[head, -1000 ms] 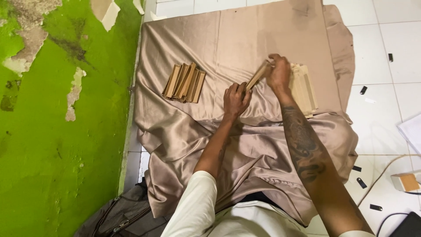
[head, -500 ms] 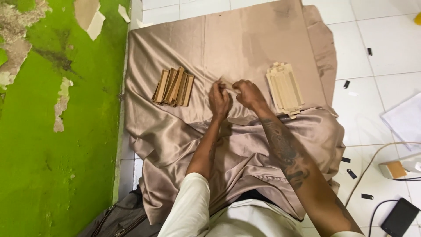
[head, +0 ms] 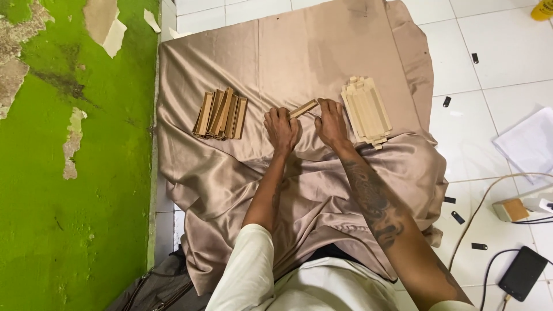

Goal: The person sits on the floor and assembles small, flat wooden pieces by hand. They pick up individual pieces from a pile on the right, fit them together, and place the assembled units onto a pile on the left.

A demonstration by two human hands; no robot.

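— Both hands have drawn apart since a moment ago, the cardboard strip [head: 303,108] now showing between them?

— Yes. Left hand [head: 281,129] and right hand [head: 332,121] each pinch an end, low over the satin cloth [head: 299,52]. Folded pile [head: 220,113] lies left, flat stack [head: 366,109] just right; open cloth beyond.

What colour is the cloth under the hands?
The satin cloth is a shiny beige-tan; the head view shows it.

Beige satin cloth [head: 299,52] covers the white tiled floor [head: 495,52].
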